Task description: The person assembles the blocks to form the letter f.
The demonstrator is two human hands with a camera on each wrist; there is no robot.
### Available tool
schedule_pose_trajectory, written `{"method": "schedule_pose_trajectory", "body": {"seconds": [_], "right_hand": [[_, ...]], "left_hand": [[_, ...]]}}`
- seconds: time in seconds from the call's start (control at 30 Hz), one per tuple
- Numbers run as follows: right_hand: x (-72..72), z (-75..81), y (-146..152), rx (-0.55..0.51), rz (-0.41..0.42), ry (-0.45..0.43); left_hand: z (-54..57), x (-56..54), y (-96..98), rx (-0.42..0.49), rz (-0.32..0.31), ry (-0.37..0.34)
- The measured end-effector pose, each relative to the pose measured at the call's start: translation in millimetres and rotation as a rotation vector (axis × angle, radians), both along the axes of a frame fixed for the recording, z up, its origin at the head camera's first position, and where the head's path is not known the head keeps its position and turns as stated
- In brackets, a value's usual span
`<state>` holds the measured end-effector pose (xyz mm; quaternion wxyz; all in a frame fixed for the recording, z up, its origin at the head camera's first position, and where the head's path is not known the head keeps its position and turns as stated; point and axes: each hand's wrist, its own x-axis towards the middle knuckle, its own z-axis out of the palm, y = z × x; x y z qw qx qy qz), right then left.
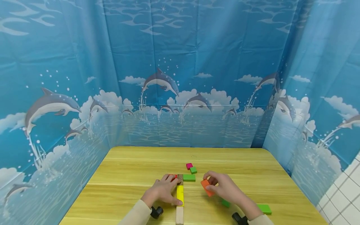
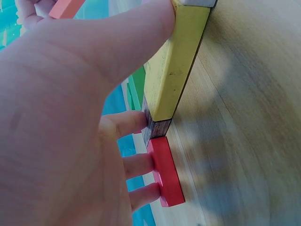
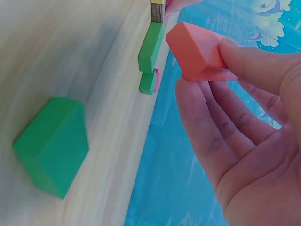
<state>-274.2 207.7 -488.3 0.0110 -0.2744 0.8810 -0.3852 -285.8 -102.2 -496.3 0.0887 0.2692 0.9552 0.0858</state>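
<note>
My right hand [image 1: 226,187] pinches an orange block [image 3: 195,49] between thumb and fingertips, raised over the table right of a row of blocks. My left hand [image 1: 163,190] spreads over that row. Its thumb lies at the near end of the yellow block [image 1: 180,191]. In the left wrist view one finger touches the dark brown block [image 2: 159,128], and two others touch the red block [image 2: 167,172]. A green block [image 1: 189,177] sits on the brown block's right side. Nearest me, a pale wooden block [image 1: 179,215] continues the row from the yellow one.
Behind the row lie a small green block [image 1: 193,170] and a magenta block [image 1: 189,166]. A darker green block [image 3: 54,146] is under my right hand. Another light green block [image 1: 264,209] lies by the right forearm. A dolphin-print curtain [image 1: 180,131] surrounds the wooden table [image 1: 126,175].
</note>
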Motion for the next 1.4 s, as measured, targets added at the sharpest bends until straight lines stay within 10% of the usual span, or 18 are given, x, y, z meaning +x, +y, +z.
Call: {"method": "schedule_pose_trajectory", "body": {"seconds": [1.4], "right_hand": [[-50.6, 4.1, -76.2, 0.005, -0.104, 0.144]], "left_hand": [[-0.1, -1.0, 2.1, -0.026, 0.010, -0.001]]}}
